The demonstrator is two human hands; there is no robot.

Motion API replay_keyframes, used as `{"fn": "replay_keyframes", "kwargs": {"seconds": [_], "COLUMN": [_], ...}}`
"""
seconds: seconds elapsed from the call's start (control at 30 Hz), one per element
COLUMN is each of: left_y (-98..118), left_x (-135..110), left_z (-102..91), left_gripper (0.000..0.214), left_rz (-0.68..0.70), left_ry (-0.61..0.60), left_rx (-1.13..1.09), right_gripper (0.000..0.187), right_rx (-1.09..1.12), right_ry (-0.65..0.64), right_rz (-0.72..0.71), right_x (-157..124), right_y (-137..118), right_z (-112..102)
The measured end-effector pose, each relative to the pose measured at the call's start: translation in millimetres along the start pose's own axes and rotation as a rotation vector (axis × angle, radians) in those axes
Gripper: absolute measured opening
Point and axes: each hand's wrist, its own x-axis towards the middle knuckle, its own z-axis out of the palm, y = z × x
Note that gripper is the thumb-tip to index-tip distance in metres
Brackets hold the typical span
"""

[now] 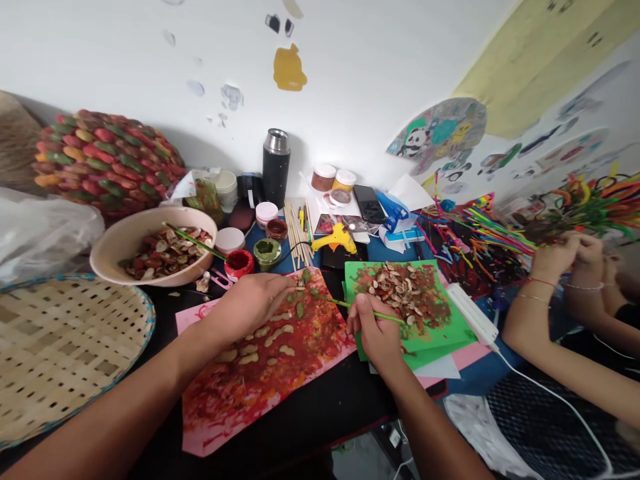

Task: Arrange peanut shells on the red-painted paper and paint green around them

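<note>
My right hand (pixel 375 328) is closed around a thin green paintbrush (pixel 387 316), its tip pointing left over a pink sheet (pixel 260 393) smeared with red and orange paint. On that sheet my left hand (pixel 257 300) has its fingers pressed together at a small peanut shell (pixel 301 283) near the top edge. Green-painted shells (pixel 300 309) lie just below the fingertips. Several unpainted peanut shells (pixel 280 333) are spread in rows under the left hand. Beyond the sheet stand open jars of green paint (pixel 267 249) and red paint (pixel 239 264).
A bowl (pixel 103 257) of shells, with another brush across it, and a woven tray (pixel 65 353) are at left. Shells lie on green paper (pixel 425 353) at right. A yellow glue gun (pixel 336 240), black flask (pixel 276 170) and white power strip (pixel 473 313) stand nearby. Another person's arms (pixel 545 313) rest at far right.
</note>
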Motion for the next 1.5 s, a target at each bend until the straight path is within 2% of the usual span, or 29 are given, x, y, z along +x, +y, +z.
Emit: {"fn": "replay_keyframes", "kwargs": {"seconds": [0.5,0.8,1.0,1.23,1.5], "left_y": [-2.2,-6.5,-4.1,-6.0,-4.4], "left_x": [-0.1,-2.1,-0.7,-2.2,-1.7], "left_z": [-1.4,2.3,-3.1,0.3,-3.0], "left_gripper": [0.038,0.038,0.038,0.034,0.039], "left_rz": [0.011,0.017,0.012,-0.003,-0.001], "left_ry": [0.004,-0.010,-0.035,-0.014,-0.045], "left_rx": [-0.042,-0.022,-0.021,-0.036,-0.005], "right_gripper": [0.058,0.061,0.061,0.062,0.060], "right_rx": [-0.086,-0.004,0.006,0.022,0.030], "right_ry": [-0.062,0.046,0.030,0.028,0.030], "right_rz": [-0.054,0.008,0.012,0.019,0.030], "right_x": [2.0,0.2,0.5,2.4,0.4], "right_y": [1.1,-0.5,0.0,-4.1,-0.2], "right_z": [8.7,-6.4,-2.2,-0.3,0.6]}}
